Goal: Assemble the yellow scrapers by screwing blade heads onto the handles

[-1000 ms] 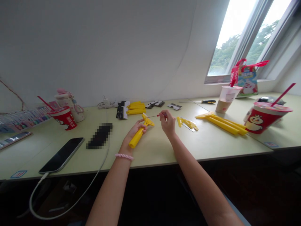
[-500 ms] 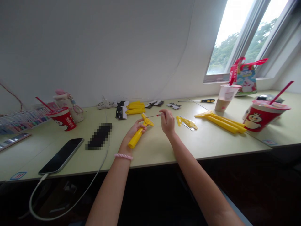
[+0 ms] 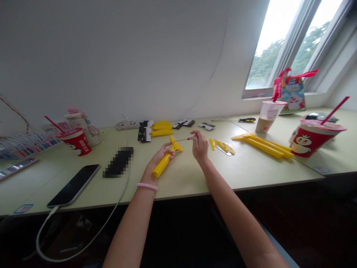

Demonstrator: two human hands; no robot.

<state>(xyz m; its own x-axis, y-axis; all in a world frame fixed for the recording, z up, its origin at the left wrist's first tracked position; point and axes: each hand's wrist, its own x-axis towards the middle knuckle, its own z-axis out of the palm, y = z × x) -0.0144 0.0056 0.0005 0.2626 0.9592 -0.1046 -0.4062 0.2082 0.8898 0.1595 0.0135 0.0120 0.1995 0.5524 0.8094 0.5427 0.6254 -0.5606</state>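
A yellow scraper (image 3: pixel 161 165) with a thick round handle lies in my left hand (image 3: pixel 162 153), its fingers wrapped round it below the wide head. My right hand (image 3: pixel 200 146) is closed on a thin screwdriver (image 3: pixel 182 139), whose shaft points left to the scraper's head. Whether the tip touches the head is too small to tell. Small yellow parts (image 3: pixel 222 146) and a clear bag lie right of my right hand. Behind my left hand are more yellow handles (image 3: pixel 161 128) beside black-and-white packets (image 3: pixel 144 132).
Yellow scrapers (image 3: pixel 263 146) lie on the table (image 3: pixel 251 175) at the right, near a red cup (image 3: pixel 314 137) and a clear cup (image 3: pixel 267 115). A larger screwdriver (image 3: pixel 247 120) is at the back. Left are a phone (image 3: pixel 74 186) with a cable and another red cup (image 3: pixel 75 142).
The screwdriver and my right hand have shifted very slightly right in view, as has most of the scene. Both hands keep their holds.
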